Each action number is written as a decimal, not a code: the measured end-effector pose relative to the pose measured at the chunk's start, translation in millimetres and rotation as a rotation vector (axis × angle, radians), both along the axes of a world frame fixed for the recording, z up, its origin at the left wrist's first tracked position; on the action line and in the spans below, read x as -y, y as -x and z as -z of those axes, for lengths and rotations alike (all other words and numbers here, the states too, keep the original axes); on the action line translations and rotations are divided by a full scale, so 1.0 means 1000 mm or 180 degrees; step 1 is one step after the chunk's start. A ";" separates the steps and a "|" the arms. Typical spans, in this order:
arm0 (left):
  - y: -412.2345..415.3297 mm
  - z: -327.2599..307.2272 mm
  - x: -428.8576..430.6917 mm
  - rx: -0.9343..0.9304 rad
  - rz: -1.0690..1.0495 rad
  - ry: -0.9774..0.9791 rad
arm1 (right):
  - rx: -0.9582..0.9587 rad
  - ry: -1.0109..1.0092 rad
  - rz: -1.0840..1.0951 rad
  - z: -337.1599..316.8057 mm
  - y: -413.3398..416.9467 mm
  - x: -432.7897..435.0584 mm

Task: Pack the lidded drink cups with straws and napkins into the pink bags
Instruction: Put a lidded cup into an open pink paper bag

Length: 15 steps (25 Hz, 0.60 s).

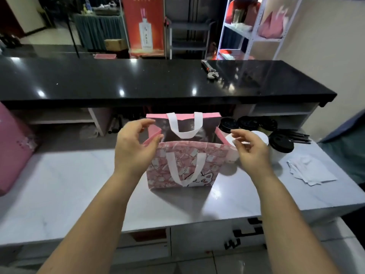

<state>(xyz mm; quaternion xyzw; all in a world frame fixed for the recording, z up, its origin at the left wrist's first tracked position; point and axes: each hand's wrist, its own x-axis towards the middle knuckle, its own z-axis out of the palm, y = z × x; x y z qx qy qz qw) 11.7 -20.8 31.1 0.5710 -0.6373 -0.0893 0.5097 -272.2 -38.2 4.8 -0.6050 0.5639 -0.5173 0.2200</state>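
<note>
A pink patterned bag [183, 167] with white handles stands open in the middle of the white counter [79, 184]. My left hand [134, 149] is at its left rim, thumb against the near corner, fingers spread and relaxed above the side panel. My right hand [250, 151] hovers at the right rim with loosely curled fingers that hold nothing. Just right of the bag stand several white cups with black lids [280, 145], partly hidden by my right hand. Black straws [296, 136] lie behind them and white napkins [310, 171] lie in front.
A pink stack of bags [13, 151] sits at the counter's left end. A raised black counter [138, 82] runs across behind the bag, with a wrench [210, 71] on it. Shelving stands at the back right.
</note>
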 end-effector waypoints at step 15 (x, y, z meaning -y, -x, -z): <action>0.247 -0.002 0.056 0.2762 0.0821 -0.0734 | -0.2000 -0.0257 0.0571 -0.014 0.113 0.026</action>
